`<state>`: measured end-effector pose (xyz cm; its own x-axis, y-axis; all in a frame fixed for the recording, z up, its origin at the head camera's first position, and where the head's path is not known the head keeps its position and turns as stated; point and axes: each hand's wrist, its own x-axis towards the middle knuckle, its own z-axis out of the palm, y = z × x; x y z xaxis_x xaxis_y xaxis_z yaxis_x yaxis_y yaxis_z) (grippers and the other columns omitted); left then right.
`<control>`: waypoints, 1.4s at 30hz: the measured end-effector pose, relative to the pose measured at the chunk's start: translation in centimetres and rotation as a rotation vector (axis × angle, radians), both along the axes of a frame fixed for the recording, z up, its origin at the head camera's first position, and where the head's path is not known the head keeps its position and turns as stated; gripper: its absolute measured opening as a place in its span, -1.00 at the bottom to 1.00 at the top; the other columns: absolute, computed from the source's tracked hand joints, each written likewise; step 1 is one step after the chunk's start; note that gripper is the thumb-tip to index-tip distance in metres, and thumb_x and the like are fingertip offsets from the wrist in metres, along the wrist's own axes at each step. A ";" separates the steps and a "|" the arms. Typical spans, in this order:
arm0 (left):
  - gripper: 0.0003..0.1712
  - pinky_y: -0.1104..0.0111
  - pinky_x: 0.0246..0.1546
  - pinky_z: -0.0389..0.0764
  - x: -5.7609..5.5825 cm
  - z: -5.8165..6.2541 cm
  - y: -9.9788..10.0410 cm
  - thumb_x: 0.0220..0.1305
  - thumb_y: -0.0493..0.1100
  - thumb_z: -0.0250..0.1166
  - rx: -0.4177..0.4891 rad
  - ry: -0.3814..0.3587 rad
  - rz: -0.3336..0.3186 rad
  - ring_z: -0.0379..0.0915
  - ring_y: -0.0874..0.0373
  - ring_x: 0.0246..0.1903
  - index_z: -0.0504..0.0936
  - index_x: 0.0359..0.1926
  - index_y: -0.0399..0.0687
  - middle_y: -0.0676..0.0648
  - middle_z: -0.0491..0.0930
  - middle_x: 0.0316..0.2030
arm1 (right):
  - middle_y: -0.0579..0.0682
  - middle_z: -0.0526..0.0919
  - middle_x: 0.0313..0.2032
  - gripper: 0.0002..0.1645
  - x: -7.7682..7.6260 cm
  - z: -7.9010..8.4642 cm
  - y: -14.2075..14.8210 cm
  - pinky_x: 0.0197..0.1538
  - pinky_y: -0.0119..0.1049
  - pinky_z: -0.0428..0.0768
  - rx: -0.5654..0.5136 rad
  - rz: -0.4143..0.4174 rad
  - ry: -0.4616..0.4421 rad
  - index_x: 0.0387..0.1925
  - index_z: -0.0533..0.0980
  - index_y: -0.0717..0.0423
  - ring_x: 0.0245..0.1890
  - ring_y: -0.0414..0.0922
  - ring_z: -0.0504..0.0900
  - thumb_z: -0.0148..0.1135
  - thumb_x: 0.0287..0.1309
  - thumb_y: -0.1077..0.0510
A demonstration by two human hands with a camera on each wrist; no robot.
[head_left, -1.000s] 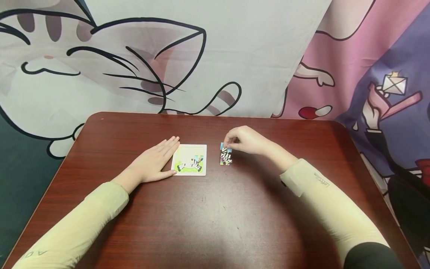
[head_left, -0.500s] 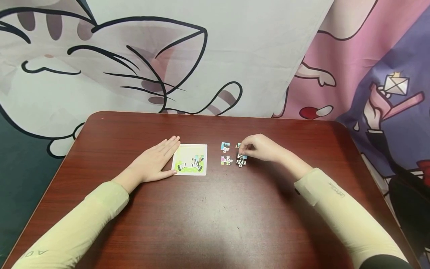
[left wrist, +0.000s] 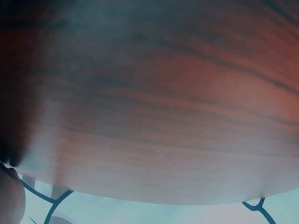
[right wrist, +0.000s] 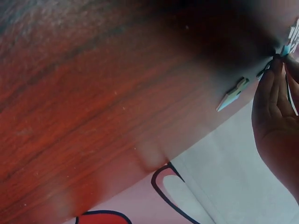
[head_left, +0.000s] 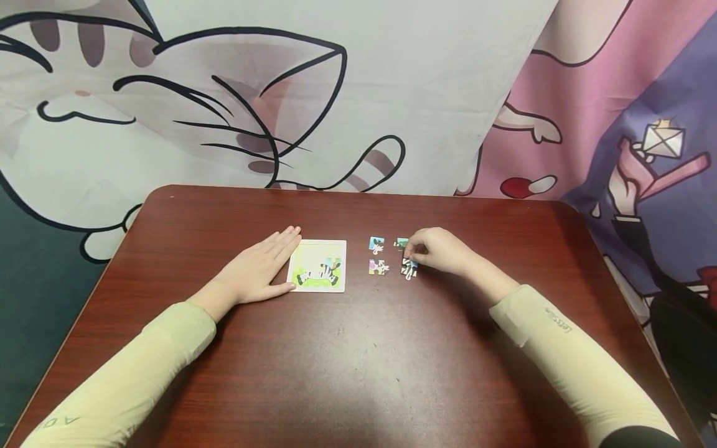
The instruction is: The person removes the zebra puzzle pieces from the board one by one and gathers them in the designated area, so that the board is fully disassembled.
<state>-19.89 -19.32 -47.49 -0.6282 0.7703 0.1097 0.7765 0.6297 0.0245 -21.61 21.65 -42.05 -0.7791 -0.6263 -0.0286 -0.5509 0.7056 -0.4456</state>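
In the head view my left hand lies flat, fingers straight, against the left edge of a small white-bordered puzzle board. Part of a zebra picture is assembled on that board. To its right, my right hand pinches a striped puzzle piece at the table surface; the fingers cover its upper part. The right wrist view also shows the bent right hand with its fingertips at a piece. Loose pieces near it are a blue one, a pink-and-striped one and a blue-green one, partly behind the fingers.
All of this lies on a brown wooden table. Its far edge meets a hanging cloth with cartoon prints. The left wrist view holds mostly blurred table.
My right hand has moved right and slightly toward me, and pieces that were bunched together now lie apart. The left hand and the board have stayed in place.
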 end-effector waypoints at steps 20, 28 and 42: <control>0.06 0.17 0.40 -0.03 0.1 0.0 0.2 0.20 0.41 -0.07 -0.005 -0.012 0.004 -0.23 -0.02 0.43 -0.05 0.43 -0.27 -0.21 -0.12 0.44 | -0.21 0.60 -0.38 -0.90 0.2 -0.6 0.0 -0.26 -0.34 0.53 -0.005 -0.045 0.034 -0.39 0.66 -0.06 -0.39 -0.25 0.53 0.33 0.03 0.22; 0.07 0.17 0.40 -0.02 0.0 0.1 0.1 0.20 0.43 -0.10 -0.014 -0.014 0.010 -0.25 -0.01 0.43 -0.07 0.44 -0.25 -0.19 -0.14 0.45 | -0.18 0.59 -0.41 -0.88 0.1 -1.2 0.3 -0.28 -0.41 0.58 -0.061 -0.019 0.010 -0.38 0.65 -0.03 -0.39 -0.29 0.56 0.38 -0.03 0.22; 0.07 0.17 0.40 -0.03 0.0 0.0 0.0 0.20 0.43 -0.09 -0.012 -0.007 0.009 -0.25 -0.01 0.43 -0.09 0.44 -0.25 -0.19 -0.14 0.45 | -0.22 0.57 -0.42 -0.86 0.0 -1.3 0.0 -0.29 -0.42 0.57 -0.072 -0.004 0.015 -0.39 0.64 -0.05 -0.41 -0.32 0.54 0.38 -0.05 0.24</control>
